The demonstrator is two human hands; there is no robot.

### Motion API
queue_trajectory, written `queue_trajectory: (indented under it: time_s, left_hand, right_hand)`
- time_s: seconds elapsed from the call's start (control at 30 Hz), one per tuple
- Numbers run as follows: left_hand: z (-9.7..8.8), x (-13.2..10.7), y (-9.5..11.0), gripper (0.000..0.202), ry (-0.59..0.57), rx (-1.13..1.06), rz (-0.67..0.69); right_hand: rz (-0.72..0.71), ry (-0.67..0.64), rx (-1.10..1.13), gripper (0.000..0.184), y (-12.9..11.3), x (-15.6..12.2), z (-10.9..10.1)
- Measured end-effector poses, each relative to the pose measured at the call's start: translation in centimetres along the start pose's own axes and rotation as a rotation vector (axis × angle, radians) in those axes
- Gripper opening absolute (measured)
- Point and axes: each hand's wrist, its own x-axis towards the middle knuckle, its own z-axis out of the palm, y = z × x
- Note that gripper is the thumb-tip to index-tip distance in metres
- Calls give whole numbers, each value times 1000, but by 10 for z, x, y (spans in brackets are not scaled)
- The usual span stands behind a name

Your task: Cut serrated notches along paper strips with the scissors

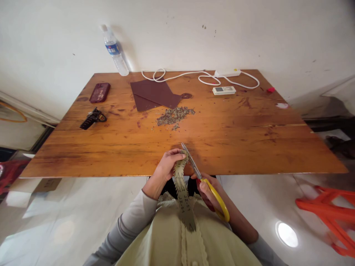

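Observation:
My left hand (168,164) pinches the top end of a long tan paper strip (183,195) with jagged, notched edges that hangs down over my chest. Yellow-handled scissors (206,183) are gripped in my right hand (208,192), with the blades pointing up and left at the strip's top, right by my left fingers. Both hands hover at the near edge of the wooden table (222,144). A small heap of cut paper scraps (174,115) lies on the table beyond them.
Two dark brown sheets (154,94) lie behind the scraps. At the left are a maroon case (100,92) and a black object (93,118). A water bottle (115,50), a white power strip with cable (227,73) and a remote (224,90) line the back. An orange stool (330,214) stands at the right.

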Motion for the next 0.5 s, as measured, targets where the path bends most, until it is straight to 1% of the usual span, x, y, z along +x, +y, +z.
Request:
queue_trajectory:
  time_s: [0.1,0.2,0.3,0.4,0.5]
  left_hand:
    - [-1,1,-1,17,-1,-6,-2]
    - [-2,3,-4,20,-5,-15,0]
    - [-3,4,-5,20,-13,-14,2]
    - [-3,3,-5,18,-21,-14,0]
    - [-2,3,-4,17,-21,-12,-3]
  right_hand:
    - [-16,-36,26,64,-2,1,-2]
    - [-67,-58,-36,69,-3,1,-6]
    - [-111,-28,-107,71,1,5,-10]
    - [-112,6,-124,68,10,9,-12]
    - [-78,-1,-94,60,15,9,-14]
